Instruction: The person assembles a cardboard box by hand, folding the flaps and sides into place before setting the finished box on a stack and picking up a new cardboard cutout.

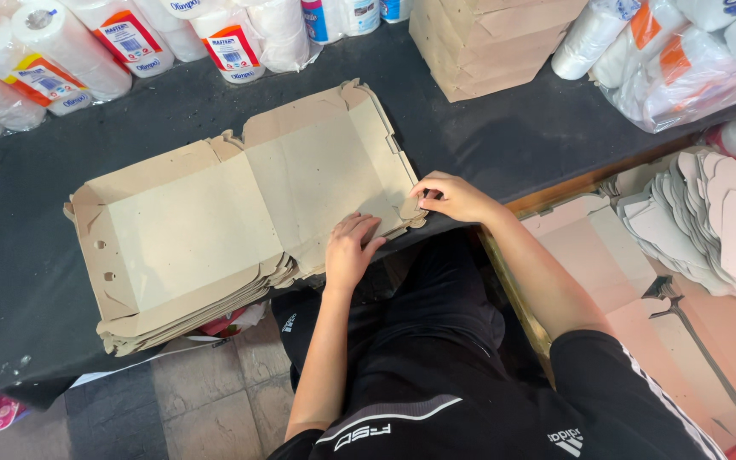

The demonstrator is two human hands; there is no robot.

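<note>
- A stack of flat cardboard box blanks lies on the dark table, reaching from its left part to the middle, with the near edge of the stack hanging slightly over the table's near edge.
- The top blank lies open, its creased panels and side flaps showing, with small round holes near its left end.
- The left hand lies flat, palm down, on the near right part of the top blank, fingers spread and pressing; it grasps nothing.
- The right hand is at the blank's near right corner, fingertips pinching a small rounded tab there.
- Both forearms come up from the near side, over the person's lap in black clothing.
- At the far side of the table, right of the middle, stands a pile of folded cardboard.
- Wrapped paper rolls line the far left edge of the table, and more rolls in plastic are heaped at the far right.
- To the right, lower than the table, a fanned pile of cut cardboard pieces lies beside further flat blanks.
- Grey floor tiles show at the near left.
</note>
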